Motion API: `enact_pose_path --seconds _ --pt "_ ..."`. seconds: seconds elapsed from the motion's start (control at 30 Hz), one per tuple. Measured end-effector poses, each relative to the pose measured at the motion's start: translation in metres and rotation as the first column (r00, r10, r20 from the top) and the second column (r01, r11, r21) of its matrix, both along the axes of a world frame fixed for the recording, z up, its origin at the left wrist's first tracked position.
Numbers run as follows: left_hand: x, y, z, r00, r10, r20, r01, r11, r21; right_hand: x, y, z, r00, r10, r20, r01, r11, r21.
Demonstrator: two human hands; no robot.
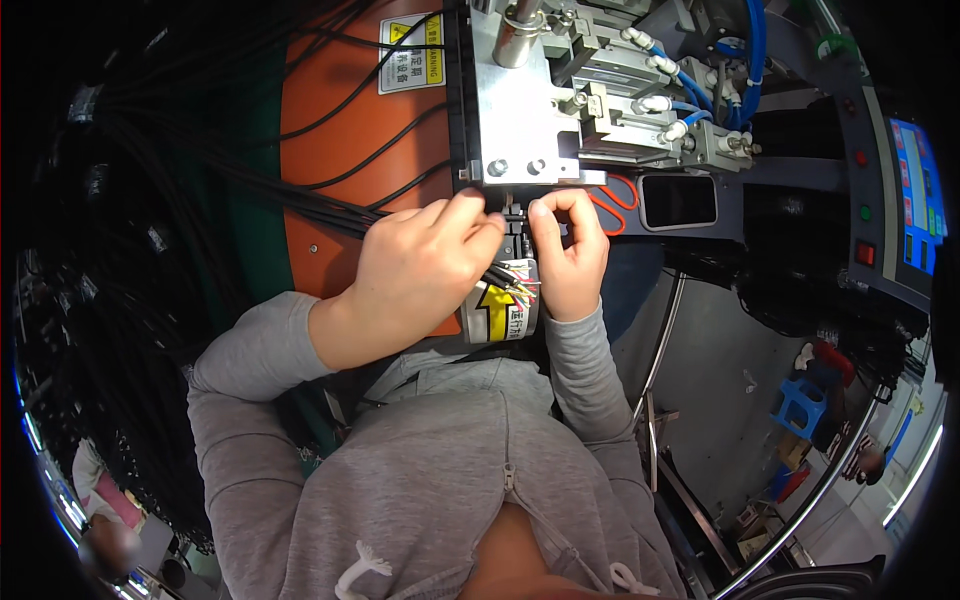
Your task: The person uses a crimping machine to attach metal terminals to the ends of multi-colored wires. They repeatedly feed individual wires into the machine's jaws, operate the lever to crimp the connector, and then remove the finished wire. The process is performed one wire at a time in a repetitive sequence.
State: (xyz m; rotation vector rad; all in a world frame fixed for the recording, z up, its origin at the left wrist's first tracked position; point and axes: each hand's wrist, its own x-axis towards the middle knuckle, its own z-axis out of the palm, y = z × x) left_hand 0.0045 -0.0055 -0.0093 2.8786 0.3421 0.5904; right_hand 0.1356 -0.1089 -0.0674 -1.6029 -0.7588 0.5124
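My left hand point(420, 262) is closed round black cables point(502, 277). Their stripped ends fan out below its fingers in thin wires of several colours. The fingertips of that hand reach a small black fixture point(514, 240) under the machine's metal block point(515, 110). On the fixture's other side, my right hand point(570, 250) has thumb and forefinger bent together in a pinch. What lies between those fingertips is too small to make out. Beneath the wire ends sits a white label with a yellow arrow point(495, 312).
More black cables point(340, 210) trail in from the left across an orange panel point(340, 130). Red-handled scissors point(615, 205) and a phone point(678, 202) lie right of the block. Air cylinders point(640, 110) with blue hoses stand behind. A control panel with a screen point(915, 195) is far right.
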Motion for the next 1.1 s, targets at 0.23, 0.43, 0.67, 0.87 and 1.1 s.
enact_pose_path --seconds 0.23,0.43,0.67,0.87,1.1 --pt "-0.006 -0.003 0.003 0.985 0.112 -0.13 -0.112 0.994 0.009 0.017 -0.009 0.015 0.927 0.194 0.32 -0.27 0.94 0.211" --pt "-0.005 0.011 0.004 0.988 -0.135 0.076 0.147 0.973 -0.177 0.013 -0.013 0.021 0.914 0.326 0.241 -0.39 0.871 0.298" --pt "-0.001 0.01 0.007 0.944 -0.22 0.246 0.261 0.954 -0.15 -0.002 -0.013 0.031 0.997 0.075 0.003 -0.066 0.86 0.506" --pt "0.001 0.009 0.002 0.943 -0.13 0.308 0.2 0.957 -0.211 -0.009 -0.001 0.03 0.962 -0.075 0.263 -0.018 0.942 0.335" --pt "0.003 0.006 0.002 0.962 -0.108 0.249 0.163 0.964 -0.209 -0.008 -0.003 0.03 0.921 -0.104 0.375 0.002 0.965 0.263"
